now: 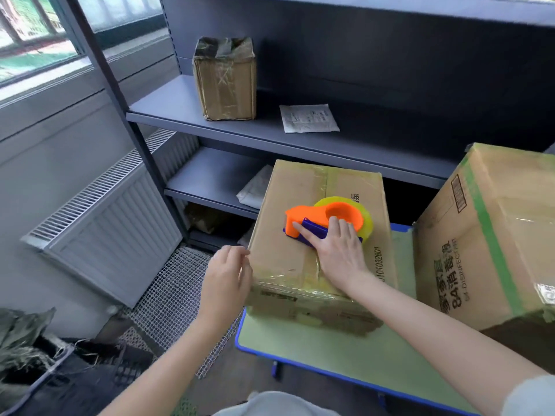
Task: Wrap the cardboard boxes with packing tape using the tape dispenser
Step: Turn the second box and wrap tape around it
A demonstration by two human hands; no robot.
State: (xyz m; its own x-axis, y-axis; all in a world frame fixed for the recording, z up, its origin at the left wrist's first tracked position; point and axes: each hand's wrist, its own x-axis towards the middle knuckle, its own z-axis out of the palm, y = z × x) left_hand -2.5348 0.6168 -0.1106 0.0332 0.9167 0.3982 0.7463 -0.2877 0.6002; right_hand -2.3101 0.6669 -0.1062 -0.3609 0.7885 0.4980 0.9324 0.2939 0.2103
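Orange tape dispenser (pixel 303 219), blue handle (pixel 313 228), yellowish roll (pixel 367 219), atop tape-glossed cardboard box (pixel 300 187); right hand (pixel 339 250) fingers (pixel 336 226) curled over it.

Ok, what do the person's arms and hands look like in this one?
The left hand and right hand are bare: no gloves, rings or watch visible. Nothing is worn below the elbows. A pale grey sleeve shows only on the right side, at the frame's bottom corner.
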